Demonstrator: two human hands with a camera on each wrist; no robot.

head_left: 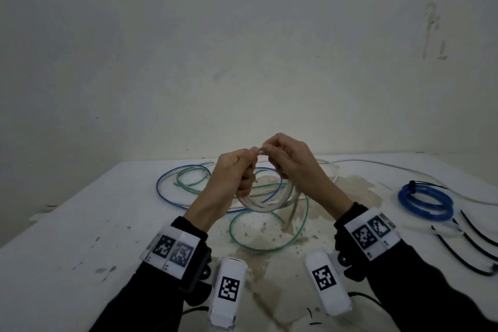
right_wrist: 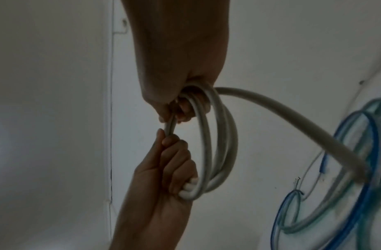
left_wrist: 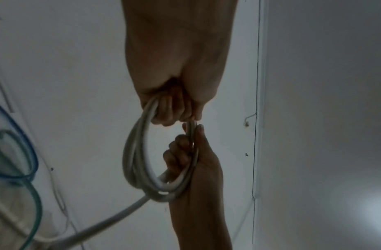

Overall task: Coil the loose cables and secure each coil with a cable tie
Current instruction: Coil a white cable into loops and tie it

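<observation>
Two hands hold one grey-white cable coil (head_left: 265,201) in the air above the middle of the table (head_left: 80,224). Toward the left edge, a thin blue cable (head_left: 167,176) and a thin green cable (head_left: 188,179) lie loose on the surface, not yet coiled. The left hand (head_left: 233,172) has its fingers curled round the stacked turns on one side of the coil, thumb and forefinger pinching at the top. The right hand (head_left: 292,162) has its fingers closed round the turns on the opposite side, fingertips meeting the left hand's at the top. A free tail of the same cable hangs from the coil toward the table. To lay the next turn well, keep the left grip firm on the stack, feed the tail with the right hand, and match each loop to the ones below so no turn slips. Near the right edge lie a tied blue coil (head_left: 425,201) and spare black cable ties (head_left: 466,248), within reach for securing.
</observation>
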